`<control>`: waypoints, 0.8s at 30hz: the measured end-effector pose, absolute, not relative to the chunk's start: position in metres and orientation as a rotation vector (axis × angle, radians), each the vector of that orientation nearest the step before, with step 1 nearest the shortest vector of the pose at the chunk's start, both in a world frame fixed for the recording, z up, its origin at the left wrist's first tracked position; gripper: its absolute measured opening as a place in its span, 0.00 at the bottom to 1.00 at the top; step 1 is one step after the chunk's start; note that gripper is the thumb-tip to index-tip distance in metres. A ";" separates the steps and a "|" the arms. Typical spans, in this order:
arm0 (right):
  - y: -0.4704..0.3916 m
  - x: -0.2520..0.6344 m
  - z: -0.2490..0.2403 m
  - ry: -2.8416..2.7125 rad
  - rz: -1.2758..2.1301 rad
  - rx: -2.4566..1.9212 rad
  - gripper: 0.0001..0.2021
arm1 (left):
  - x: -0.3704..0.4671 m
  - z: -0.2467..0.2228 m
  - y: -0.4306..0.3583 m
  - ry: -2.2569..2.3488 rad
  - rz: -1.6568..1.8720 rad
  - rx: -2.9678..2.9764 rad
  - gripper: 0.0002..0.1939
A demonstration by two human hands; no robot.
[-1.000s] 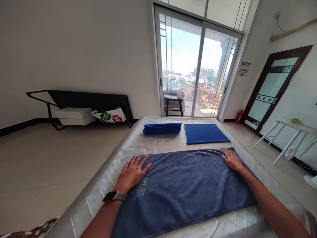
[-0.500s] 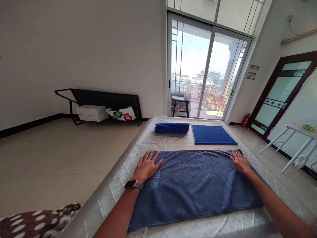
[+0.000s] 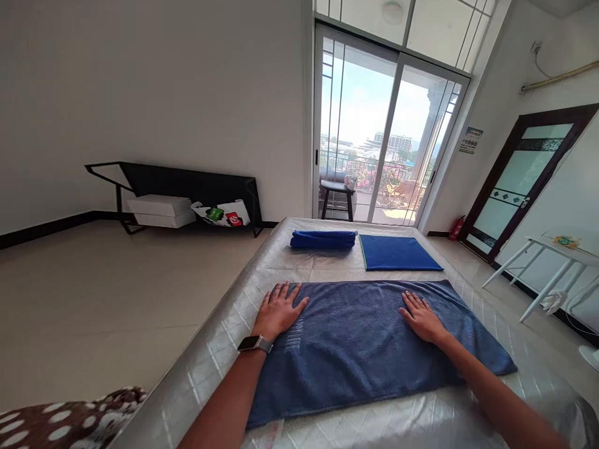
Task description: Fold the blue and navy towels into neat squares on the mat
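A dark blue towel (image 3: 355, 349) lies spread across the plastic-covered mattress (image 3: 224, 337), with slight wrinkles in its middle. Flat on the towel's far left corner rests my left hand (image 3: 279, 312), fingers spread, a watch (image 3: 255, 343) on its wrist. My right hand (image 3: 423, 319) lies palm down on the towel's right half, fingers stretched out, in from the right edge. Beyond the towel are a bright blue folded cloth bundle (image 3: 322, 239) on the left and a flat folded blue cloth (image 3: 400, 252) on the right.
A black bench (image 3: 187, 181) with white boxes (image 3: 161, 211) and a printed bag (image 3: 222, 214) stands by the left wall. Sliding glass doors (image 3: 355, 125) are beyond the mattress. At right is a white table (image 3: 556, 249). Brown dotted fabric (image 3: 65, 418) shows lower left.
My right hand has slid left across the towel, from its far right corner toward the middle. My left hand stays at the left corner. The view has shifted slightly.
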State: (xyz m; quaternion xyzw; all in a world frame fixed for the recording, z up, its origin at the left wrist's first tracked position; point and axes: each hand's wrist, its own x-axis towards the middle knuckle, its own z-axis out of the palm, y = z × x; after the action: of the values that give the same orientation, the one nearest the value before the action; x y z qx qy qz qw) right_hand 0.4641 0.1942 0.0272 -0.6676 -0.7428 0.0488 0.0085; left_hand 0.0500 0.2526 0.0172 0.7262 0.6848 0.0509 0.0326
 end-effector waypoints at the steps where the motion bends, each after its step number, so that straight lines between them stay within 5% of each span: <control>1: 0.190 0.462 0.026 -2.319 0.149 -2.060 0.37 | 0.050 0.017 0.253 2.109 0.150 2.236 0.36; 24: 0.129 0.425 0.034 -2.368 0.298 -1.868 0.35 | 0.051 0.028 0.239 2.165 0.156 2.417 0.31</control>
State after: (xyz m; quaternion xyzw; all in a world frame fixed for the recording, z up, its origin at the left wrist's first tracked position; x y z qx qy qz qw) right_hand 0.4249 0.1287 0.0345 -0.6154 -0.7801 0.0982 0.0552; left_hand 0.0511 0.2390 0.0281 0.7429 0.6656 0.0480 -0.0534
